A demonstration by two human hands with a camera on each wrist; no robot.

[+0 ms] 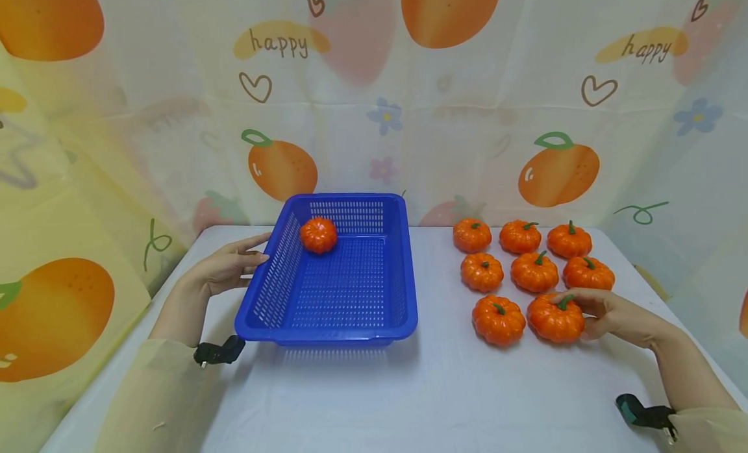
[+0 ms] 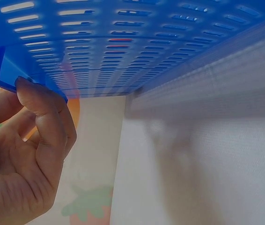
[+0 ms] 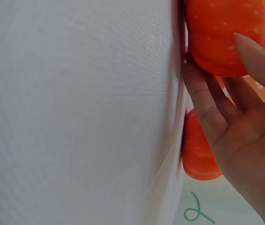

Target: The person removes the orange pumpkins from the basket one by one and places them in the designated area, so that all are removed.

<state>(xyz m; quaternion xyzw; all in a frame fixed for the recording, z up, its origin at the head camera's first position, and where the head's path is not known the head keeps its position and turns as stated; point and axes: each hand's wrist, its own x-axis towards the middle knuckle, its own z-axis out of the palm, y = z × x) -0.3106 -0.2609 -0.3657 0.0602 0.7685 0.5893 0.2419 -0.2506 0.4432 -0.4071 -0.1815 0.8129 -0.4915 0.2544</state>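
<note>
A blue plastic basket (image 1: 326, 334) with slotted walls stands on the left half of the table, one small orange pumpkin (image 1: 318, 235) inside near its back left corner. My left hand (image 1: 230, 266) holds the basket's left rim; bent fingers meet the rim's edge in the left wrist view. At the front right of a group of pumpkins, my right hand (image 1: 619, 315) grips a glossy orange pumpkin (image 1: 552, 320) with a green stem. The thumb (image 3: 259, 61) lies on one side of this pumpkin and the other fingers (image 3: 205, 101) reach round its underside.
Several more pumpkins stand close together in rows, including a front pumpkin (image 1: 498, 321) just left of the gripped one and another (image 1: 588, 273) behind my right hand. A white cloth covers the table (image 1: 467, 401). A fruit-printed curtain (image 1: 444, 115) hangs behind.
</note>
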